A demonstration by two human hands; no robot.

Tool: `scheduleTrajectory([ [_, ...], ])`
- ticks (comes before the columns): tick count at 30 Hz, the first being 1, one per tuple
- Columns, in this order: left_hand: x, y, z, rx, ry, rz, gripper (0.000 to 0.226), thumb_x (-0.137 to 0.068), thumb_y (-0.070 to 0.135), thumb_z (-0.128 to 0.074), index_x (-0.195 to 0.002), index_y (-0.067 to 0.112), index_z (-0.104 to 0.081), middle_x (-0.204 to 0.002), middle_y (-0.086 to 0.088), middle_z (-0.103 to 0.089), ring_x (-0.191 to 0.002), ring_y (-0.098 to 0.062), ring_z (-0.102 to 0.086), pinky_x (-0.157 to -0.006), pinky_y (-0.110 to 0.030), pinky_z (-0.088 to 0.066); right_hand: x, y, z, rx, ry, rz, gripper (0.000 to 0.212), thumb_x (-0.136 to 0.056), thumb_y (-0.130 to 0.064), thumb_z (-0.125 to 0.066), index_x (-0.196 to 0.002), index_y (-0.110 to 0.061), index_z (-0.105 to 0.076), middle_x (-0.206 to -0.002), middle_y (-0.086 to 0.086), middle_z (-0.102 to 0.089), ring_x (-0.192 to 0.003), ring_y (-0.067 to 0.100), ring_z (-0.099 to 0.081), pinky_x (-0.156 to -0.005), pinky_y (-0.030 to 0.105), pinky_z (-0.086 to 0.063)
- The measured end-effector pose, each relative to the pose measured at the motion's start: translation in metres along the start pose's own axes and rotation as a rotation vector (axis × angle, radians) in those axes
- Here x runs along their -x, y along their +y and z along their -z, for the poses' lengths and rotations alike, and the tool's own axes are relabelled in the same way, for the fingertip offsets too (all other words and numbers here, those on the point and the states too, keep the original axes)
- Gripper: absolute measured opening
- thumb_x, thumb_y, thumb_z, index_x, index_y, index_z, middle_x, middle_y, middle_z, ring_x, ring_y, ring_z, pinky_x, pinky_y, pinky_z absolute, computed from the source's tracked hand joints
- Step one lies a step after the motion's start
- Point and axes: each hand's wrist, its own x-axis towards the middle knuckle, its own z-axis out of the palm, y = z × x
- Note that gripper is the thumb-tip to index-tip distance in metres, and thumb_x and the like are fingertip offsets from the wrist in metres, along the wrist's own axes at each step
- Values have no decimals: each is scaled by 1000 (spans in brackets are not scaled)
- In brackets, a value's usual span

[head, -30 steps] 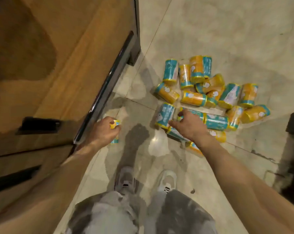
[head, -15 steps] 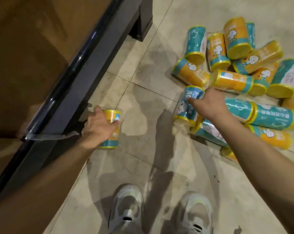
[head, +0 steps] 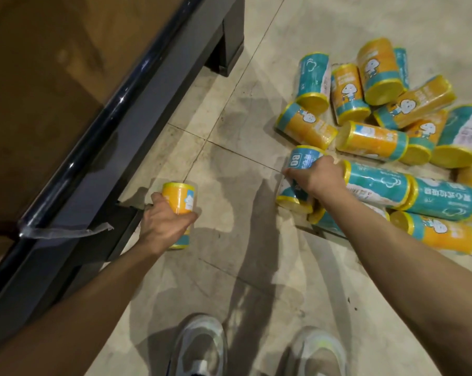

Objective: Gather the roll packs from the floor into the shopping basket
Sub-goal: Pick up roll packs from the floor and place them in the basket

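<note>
- The roll packs were short cylinders wrapped in glossy film, printed in orange-yellow and teal with a white cartoon figure, each end capped by a yellow rim.
- Most of them lay in a loose pile of roll packs on the floor at the right, tipped on their sides and leaning on one another at mixed angles.
- The floor was pale beige tile with thin grout lines, scuffs and soft shadows of the arms.
- A wooden counter with a smooth brown top filled the left, edged by a shiny black rounded trim; a strip of clear tape hung crumpled from that trim.
- The left hand was curled round an orange roll pack, held upright just beside the counter's dark base, thumb on the near side and fingers wrapped across the front.
- The right hand reached out with the forearm extended and gripped a teal roll pack at the pile's near edge, knuckles upward, fingers closed over its middle; the pack touched its neighbours.
- Two pale grey sneakers showed at the bottom edge, toes pointing towards the pile.
- No shopping basket was in view.
</note>
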Motion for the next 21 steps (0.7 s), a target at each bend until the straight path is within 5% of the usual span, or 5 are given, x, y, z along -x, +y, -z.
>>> scheduleTrajectory([
  [6,-9,14,-3,37,-6,-49,81,-69,53,-84,-124,8,-45,-118,-16,-59,-111,-35,-58,-86,-34,-45,4,-4,-11,101,-3,29,101,-73,-74,-73,-140,-10,-35,-111,5,-56,-108,31,-66,-91,49,-57],
  [12,-7,30,-10,183,-58,-68,67,-70,45,-86,-116,17,-46,-103,-4,-63,-94,-26,-63,-76,-30,-46,9,-1,-19,150,106,115,88,-73,-68,-74,-134,-13,-41,-122,12,-61,-111,34,-63,-96,52,-52],
  [17,-8,53,0,346,-141,-123,62,-68,34,-88,-113,20,-48,-99,-2,-67,-89,-22,-68,-75,-33,-56,12,-2,-12,-69,133,158,91,-66,-55,-85,-137,-15,-43,-125,13,-60,-111,33,-62,-94,53,-54],
  [21,7,85,19,442,-155,-194,56,-77,22,-85,-119,18,-48,-97,3,-66,-83,-12,-66,-60,-21,-50,23,-10,14,-352,66,196,83,-66,-39,-92,-132,-21,-44,-119,3,-62,-106,25,-64,-94,50,-56],
])
